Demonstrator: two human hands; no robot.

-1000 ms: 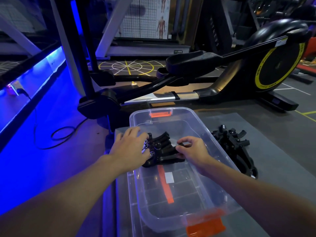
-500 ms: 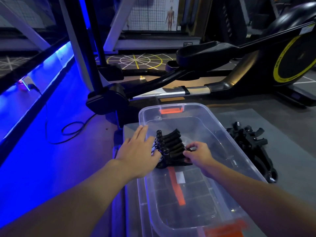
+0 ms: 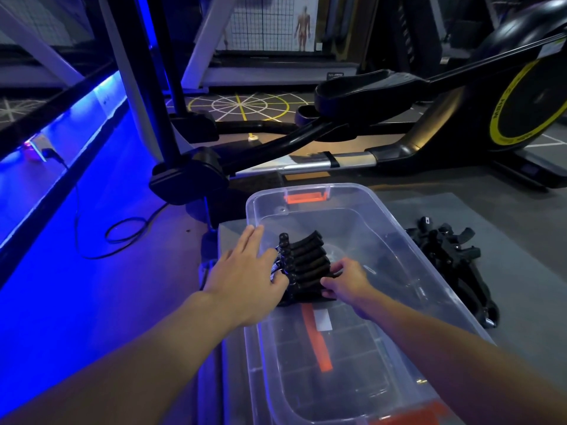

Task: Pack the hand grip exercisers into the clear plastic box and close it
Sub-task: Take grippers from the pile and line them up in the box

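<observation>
A clear plastic box (image 3: 395,228) with orange latches sits open on a grey mat. Inside it, near the far left, a row of several black hand grip exercisers (image 3: 305,263) lies stacked side by side. My left hand (image 3: 245,279) presses against the stack's left ends, fingers spread over the box wall. My right hand (image 3: 346,285) pinches the stack's right ends from inside the box. A second pile of black hand grip exercisers (image 3: 451,259) lies on the mat to the right of the box.
A black elliptical trainer (image 3: 429,124) with a yellow-ringed flywheel stands just behind the box. A black cable (image 3: 122,231) coils on the blue-lit floor to the left. The grey mat (image 3: 521,271) extends right of the pile.
The stack has been tidied into an even row and settled lower in the box. Both hands stay on its ends; the view has shifted closer and slightly left.
</observation>
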